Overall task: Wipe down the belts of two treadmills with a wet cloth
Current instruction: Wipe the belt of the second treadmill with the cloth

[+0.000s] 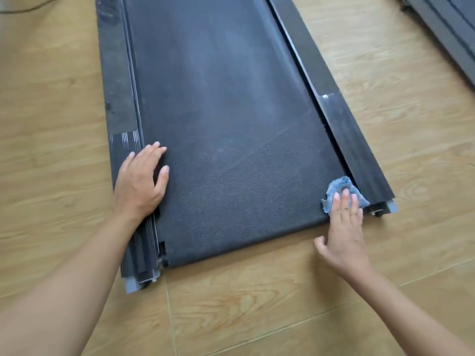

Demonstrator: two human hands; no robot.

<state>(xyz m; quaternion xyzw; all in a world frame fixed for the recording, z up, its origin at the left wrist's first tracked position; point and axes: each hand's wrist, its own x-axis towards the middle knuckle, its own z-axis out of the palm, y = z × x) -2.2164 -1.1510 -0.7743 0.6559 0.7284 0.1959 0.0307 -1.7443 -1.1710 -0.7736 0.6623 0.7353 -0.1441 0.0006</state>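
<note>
A dark treadmill belt (226, 129) runs away from me between two black side rails, its near end close to me. My left hand (140, 182) lies flat, fingers spread, on the belt's near left edge and the left rail (118, 104). A crumpled blue cloth (339, 187) sits at the belt's near right corner. My right hand (344, 227) presses down on the cloth with its fingers, thumb stretched out to the left over the floor.
The right rail (349, 129) ends next to the cloth. Light wooden flooring (257, 304) surrounds the treadmill. Part of a second dark treadmill (452, 29) shows at the top right corner. A cable lies on the floor at the top left.
</note>
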